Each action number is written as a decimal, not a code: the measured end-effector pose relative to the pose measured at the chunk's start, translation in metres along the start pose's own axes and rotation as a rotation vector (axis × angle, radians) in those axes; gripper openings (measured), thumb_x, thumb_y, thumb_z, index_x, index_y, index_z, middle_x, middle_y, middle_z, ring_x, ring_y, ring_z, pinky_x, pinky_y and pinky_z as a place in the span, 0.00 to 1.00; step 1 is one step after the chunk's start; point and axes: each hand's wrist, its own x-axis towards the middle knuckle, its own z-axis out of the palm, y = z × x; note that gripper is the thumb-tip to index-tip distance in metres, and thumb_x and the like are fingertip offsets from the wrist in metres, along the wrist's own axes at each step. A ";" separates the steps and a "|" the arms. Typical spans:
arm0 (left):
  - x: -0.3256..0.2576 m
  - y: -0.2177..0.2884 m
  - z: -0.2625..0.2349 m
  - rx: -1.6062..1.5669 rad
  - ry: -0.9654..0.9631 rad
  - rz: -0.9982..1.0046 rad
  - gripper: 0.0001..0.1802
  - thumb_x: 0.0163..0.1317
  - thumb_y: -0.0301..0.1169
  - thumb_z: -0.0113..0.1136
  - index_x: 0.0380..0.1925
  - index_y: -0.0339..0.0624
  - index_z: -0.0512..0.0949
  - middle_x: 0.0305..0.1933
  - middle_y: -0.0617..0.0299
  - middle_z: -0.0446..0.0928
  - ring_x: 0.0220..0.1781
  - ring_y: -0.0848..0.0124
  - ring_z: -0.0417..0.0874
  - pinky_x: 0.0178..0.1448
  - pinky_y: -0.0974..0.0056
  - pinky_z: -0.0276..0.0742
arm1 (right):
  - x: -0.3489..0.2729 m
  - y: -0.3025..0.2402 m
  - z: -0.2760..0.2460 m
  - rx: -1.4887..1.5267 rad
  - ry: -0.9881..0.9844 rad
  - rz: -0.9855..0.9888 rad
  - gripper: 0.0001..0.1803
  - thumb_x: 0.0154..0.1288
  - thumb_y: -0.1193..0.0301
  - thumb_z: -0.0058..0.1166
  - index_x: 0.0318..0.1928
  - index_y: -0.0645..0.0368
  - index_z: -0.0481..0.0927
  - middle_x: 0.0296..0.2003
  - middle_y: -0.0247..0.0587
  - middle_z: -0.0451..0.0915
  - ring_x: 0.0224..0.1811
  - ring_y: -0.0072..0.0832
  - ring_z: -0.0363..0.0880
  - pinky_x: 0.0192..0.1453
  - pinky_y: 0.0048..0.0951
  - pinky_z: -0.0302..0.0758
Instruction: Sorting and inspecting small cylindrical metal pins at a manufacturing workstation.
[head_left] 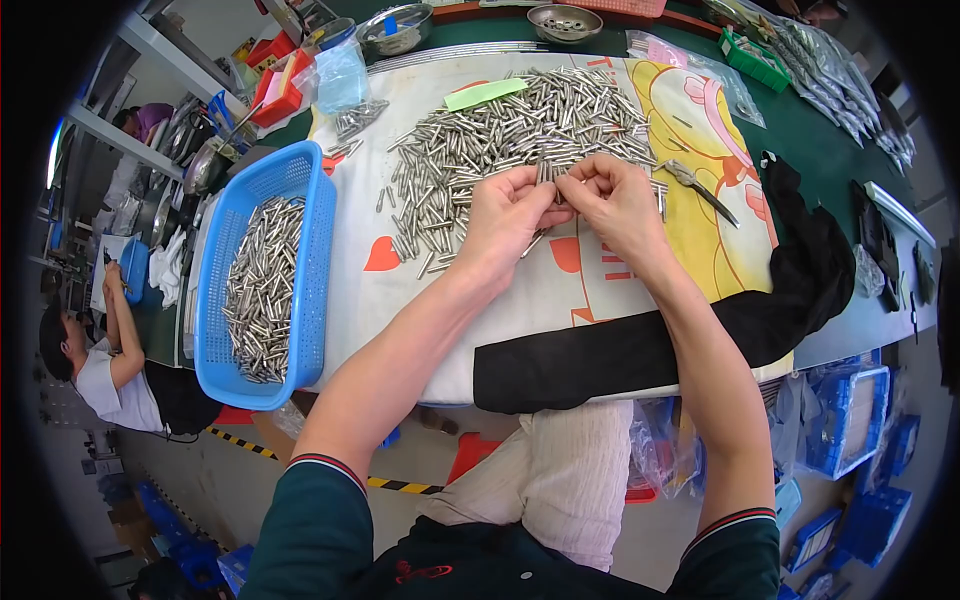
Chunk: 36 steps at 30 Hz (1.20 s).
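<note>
Both of my hands meet at the near edge of a wide pile of short silvery metal pins (470,150) on a printed cloth (400,310). My left hand (503,218) is closed, with thumb and fingers pinching a few upright metal pins (545,172). Pressed close beside it, my right hand (620,208) is also closed, its fingertips at the same small bunch. How the pins are shared between the fingers is partly hidden. A light green strip (486,94) lies on top of the pile.
To the left stands a blue plastic basket (208,290) partly filled with similar pins. Pliers (703,192) lie right of the pile. Black fabric (580,362) stretches along the near edge. Metal bowls (565,22) and a green tray (755,62) sit at the back. Another person (110,375) works far left.
</note>
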 end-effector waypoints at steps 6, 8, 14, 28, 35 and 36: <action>0.000 0.000 0.003 0.012 0.007 -0.002 0.10 0.66 0.26 0.49 0.40 0.34 0.77 0.38 0.61 0.79 0.38 0.77 0.81 0.47 0.72 0.79 | 0.001 0.005 0.000 0.031 0.006 0.032 0.11 0.57 0.69 0.59 0.27 0.65 0.78 0.13 0.27 0.69 0.16 0.12 0.63 0.19 0.20 0.61; -0.002 0.001 0.001 0.011 0.002 -0.004 0.10 0.66 0.26 0.48 0.40 0.34 0.77 0.38 0.61 0.79 0.38 0.77 0.81 0.47 0.72 0.79 | 0.002 0.005 0.002 0.053 0.007 0.028 0.11 0.57 0.68 0.59 0.27 0.66 0.78 0.13 0.26 0.70 0.16 0.12 0.63 0.19 0.20 0.61; -0.003 0.002 0.003 0.006 -0.025 0.005 0.09 0.66 0.26 0.49 0.40 0.34 0.76 0.38 0.61 0.79 0.37 0.77 0.81 0.45 0.73 0.79 | 0.002 0.004 0.000 0.068 -0.009 0.059 0.12 0.57 0.68 0.60 0.26 0.66 0.79 0.14 0.27 0.72 0.16 0.11 0.65 0.19 0.19 0.62; -0.004 0.001 0.004 0.016 -0.021 0.019 0.09 0.65 0.27 0.50 0.40 0.34 0.76 0.38 0.61 0.79 0.37 0.76 0.81 0.45 0.72 0.79 | 0.001 0.002 -0.001 0.103 0.002 0.043 0.11 0.57 0.69 0.58 0.26 0.66 0.78 0.14 0.27 0.72 0.16 0.11 0.65 0.19 0.19 0.61; -0.004 0.001 0.005 0.024 -0.008 0.022 0.09 0.66 0.28 0.50 0.40 0.35 0.76 0.38 0.62 0.79 0.39 0.76 0.81 0.46 0.71 0.79 | -0.001 -0.002 -0.001 0.075 0.006 0.023 0.10 0.56 0.70 0.57 0.25 0.65 0.78 0.14 0.28 0.72 0.16 0.12 0.65 0.19 0.19 0.62; -0.004 0.001 0.005 0.026 -0.009 0.020 0.09 0.66 0.28 0.50 0.40 0.35 0.76 0.38 0.62 0.79 0.39 0.77 0.81 0.47 0.71 0.79 | 0.000 -0.001 0.000 0.067 0.006 0.015 0.10 0.56 0.70 0.57 0.25 0.65 0.78 0.14 0.28 0.72 0.16 0.12 0.65 0.19 0.20 0.62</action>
